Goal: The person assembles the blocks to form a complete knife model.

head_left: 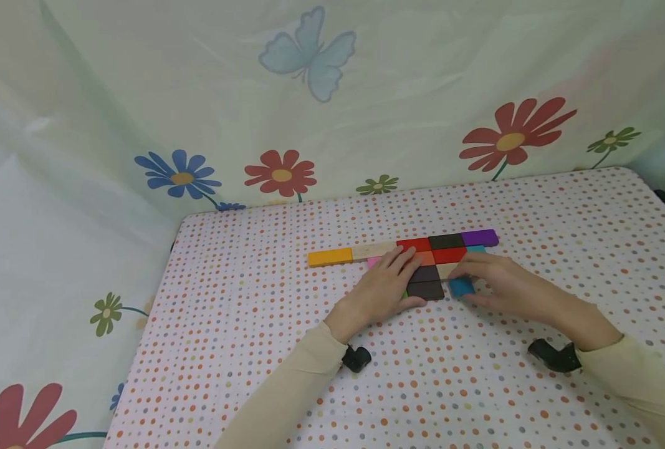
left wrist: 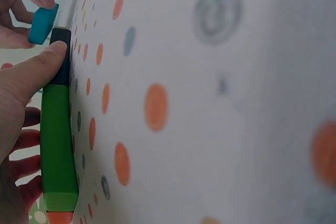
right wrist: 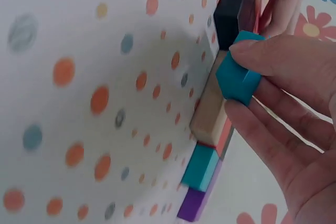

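Note:
My left hand [head_left: 377,290] lies over the left part of a flat arrangement of coloured wooden blocks. Its thumb touches the front black block [head_left: 426,290], and the other fingers reach across pink and orange blocks. In the left wrist view a green block [left wrist: 56,145] lies beneath this hand. Between thumb and fingers, my right hand [head_left: 506,284] pinches a small blue block [right wrist: 239,74]. That block is tilted, just right of the front black block and in front of a plain wood block [right wrist: 211,114]. Part of the arrangement is hidden under both hands.
The back row runs from a yellow block [head_left: 330,257] through plain wood, red and black to a purple block [head_left: 480,237]. A dotted cloth [head_left: 242,349] covers the table. Behind it hangs a flowered curtain [head_left: 399,125].

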A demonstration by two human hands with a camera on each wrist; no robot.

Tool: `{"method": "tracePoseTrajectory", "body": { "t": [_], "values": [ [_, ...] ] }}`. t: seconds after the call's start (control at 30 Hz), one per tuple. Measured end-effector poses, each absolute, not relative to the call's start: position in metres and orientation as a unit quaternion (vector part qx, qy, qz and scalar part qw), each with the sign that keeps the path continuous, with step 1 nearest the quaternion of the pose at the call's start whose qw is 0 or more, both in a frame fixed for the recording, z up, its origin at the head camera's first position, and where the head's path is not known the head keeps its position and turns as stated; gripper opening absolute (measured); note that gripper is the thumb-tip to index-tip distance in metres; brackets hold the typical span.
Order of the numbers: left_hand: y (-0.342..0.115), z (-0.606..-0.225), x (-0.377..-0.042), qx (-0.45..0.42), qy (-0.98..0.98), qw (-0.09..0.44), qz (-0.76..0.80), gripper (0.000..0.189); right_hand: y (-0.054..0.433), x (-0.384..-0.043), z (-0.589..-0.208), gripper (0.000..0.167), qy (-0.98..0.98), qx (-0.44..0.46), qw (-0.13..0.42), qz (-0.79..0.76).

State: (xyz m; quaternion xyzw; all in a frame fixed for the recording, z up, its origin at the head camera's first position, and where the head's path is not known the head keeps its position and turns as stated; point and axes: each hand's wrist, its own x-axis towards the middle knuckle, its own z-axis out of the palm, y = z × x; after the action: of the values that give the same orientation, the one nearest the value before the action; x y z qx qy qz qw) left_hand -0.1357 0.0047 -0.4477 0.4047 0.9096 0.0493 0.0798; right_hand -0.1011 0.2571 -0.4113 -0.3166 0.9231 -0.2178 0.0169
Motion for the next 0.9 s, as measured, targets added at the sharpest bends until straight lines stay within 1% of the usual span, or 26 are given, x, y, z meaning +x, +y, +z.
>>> {"method": "tracePoseTrajectory", "body": {
  "t": [0.2,0.53,0.9],
  "values": [
    [0.004,-0.449,-0.136,0.41,0.908,0.071,0.047,0.079,0.25,-0.102,-0.419,0.038,0.918,-0.329,0.003,-0.22],
    [0.005,-0.449,-0.135,0.416,0.906,0.064,0.043,0.079,0.247,-0.101,-0.427,0.036,0.923,-0.325,-0.011,-0.207],
    [0.005,-0.45,-0.136,0.408,0.91,0.069,0.038,0.08,0.247,-0.098,-0.438,0.038,0.915,-0.341,-0.064,-0.204]
  ]
}}
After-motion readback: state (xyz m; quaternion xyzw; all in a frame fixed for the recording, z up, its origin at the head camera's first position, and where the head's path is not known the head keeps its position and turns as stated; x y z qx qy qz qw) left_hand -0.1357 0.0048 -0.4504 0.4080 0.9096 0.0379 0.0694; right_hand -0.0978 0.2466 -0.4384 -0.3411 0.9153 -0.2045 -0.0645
